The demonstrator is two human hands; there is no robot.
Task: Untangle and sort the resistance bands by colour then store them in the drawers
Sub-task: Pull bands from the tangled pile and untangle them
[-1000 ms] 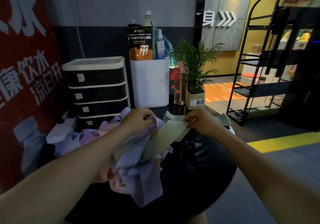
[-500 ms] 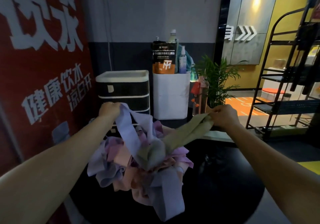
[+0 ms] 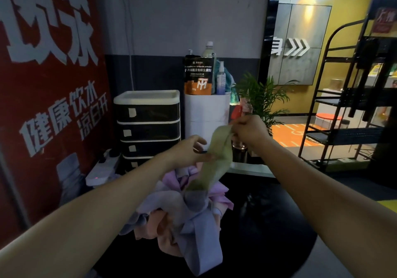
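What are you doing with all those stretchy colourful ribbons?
A person is pulling one flat green resistance band up out of a tangled heap of purple and pink resistance bands on a round black table. The right hand pinches the green band's top end, and the left hand holds it lower down. Its bottom end is still caught in the heap. The black and white plastic drawer unit behind stands with its drawers closed, so nothing is being put away yet.

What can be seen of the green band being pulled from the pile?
The green band is a flat, pale olive strip of thin stretchy-looking material. The right hand pinches its upper end; the left hand touches its edge lower down. It slants downward, and its lower end disappears into the tangled pile.
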